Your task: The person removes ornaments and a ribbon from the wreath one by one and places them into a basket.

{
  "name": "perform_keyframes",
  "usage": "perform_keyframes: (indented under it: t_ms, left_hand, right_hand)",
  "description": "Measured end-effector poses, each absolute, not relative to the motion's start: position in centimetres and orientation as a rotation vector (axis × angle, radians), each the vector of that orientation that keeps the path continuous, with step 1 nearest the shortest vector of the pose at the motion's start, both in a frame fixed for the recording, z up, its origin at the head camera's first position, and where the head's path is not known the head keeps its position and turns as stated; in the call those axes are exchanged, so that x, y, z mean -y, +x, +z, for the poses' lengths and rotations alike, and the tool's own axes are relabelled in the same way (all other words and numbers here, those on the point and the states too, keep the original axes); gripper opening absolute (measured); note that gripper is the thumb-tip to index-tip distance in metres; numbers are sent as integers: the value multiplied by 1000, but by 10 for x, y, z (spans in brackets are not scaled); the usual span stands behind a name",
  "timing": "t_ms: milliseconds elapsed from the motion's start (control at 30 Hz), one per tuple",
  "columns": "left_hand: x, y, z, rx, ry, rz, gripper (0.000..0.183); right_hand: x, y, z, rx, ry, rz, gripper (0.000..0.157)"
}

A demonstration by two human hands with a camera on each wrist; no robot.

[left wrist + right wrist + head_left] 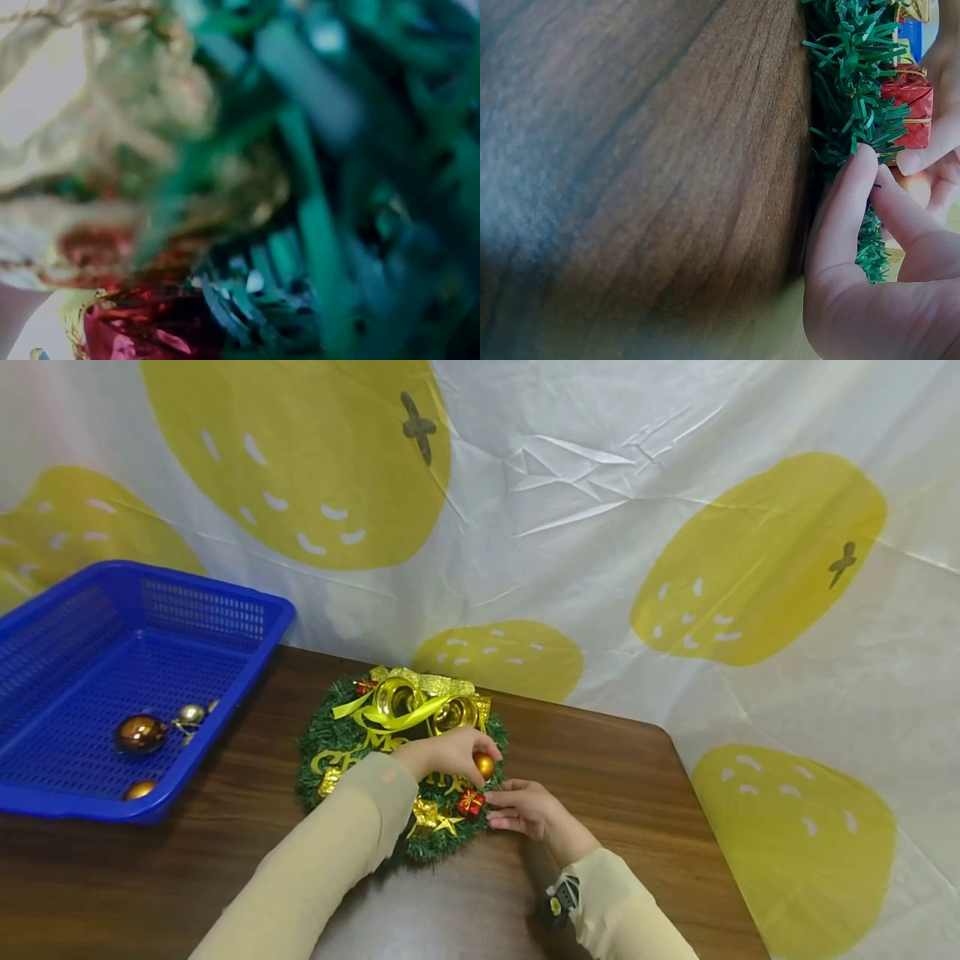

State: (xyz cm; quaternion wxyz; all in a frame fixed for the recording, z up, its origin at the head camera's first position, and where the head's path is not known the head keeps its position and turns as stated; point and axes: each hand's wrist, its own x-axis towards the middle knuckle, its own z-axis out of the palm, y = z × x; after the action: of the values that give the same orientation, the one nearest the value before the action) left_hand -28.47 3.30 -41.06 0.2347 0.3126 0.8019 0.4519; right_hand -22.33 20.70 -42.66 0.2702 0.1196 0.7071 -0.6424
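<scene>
A green tinsel wreath lies on the table, trimmed with gold bells, ribbon, lettering, a star and small gift boxes. My left hand reaches over it and holds a shiny orange-gold ball ornament between thumb and fingers at the wreath's right side. Just below the ball sits a red gift box. At the wreath's right edge, the thumb and a finger of my right hand pinch the green tinsel. The left wrist view shows only blurred greenery and foil close up.
A blue plastic basket stands at the left, holding a brown ball, an orange ball and a small pale gold ball. A white curtain with yellow fruit shapes hangs behind the brown wooden table.
</scene>
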Motion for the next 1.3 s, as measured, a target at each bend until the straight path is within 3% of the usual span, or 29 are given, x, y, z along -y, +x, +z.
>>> perform_keyframes:
  t_ms: [1300]
  left_hand:
    - [-8, -282, -381, -2151, 806, 1471, 49]
  right_hand:
    - [-207, -226, -431, -1939, 373, -1717, 68]
